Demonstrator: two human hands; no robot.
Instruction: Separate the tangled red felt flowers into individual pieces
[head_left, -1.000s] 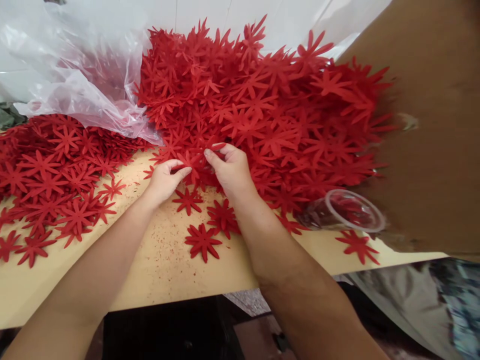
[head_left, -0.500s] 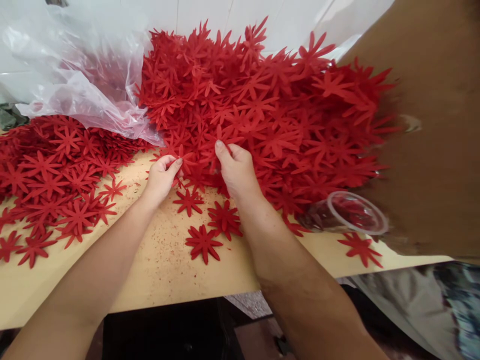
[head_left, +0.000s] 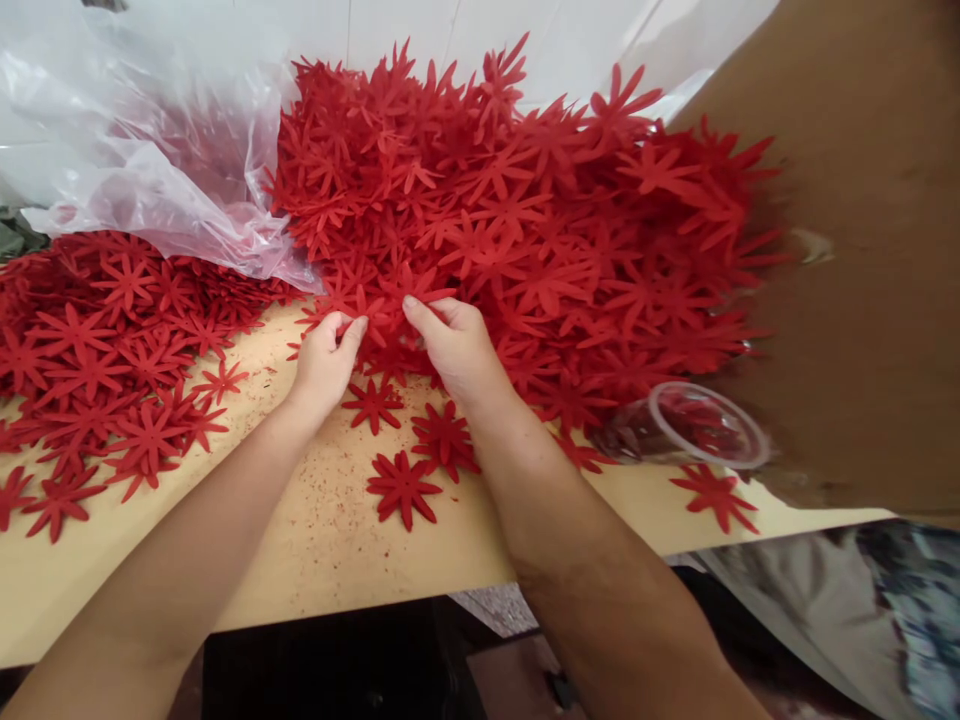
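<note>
The left hand (head_left: 322,358) has its grip closed on a red flower (head_left: 372,314); beside it, the right hand (head_left: 459,348) pinches a second flower (head_left: 416,286) before the heaped pile (head_left: 525,215). Light fingertip pressure at the petals should avoid creasing.

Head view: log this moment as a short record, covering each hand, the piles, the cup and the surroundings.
Left hand: left hand, thumb and finger pinched at a red flower
Right hand: right hand, pinching another red flower
Larger pile: red flower pile, beyond the hands
Second pile: flatter pile, at left
Bag: clear plastic bag, above the flatter pile
Cup: clear cup, tipped
Right edge: brown panel
Surface: pale tabletop, specked red
</note>
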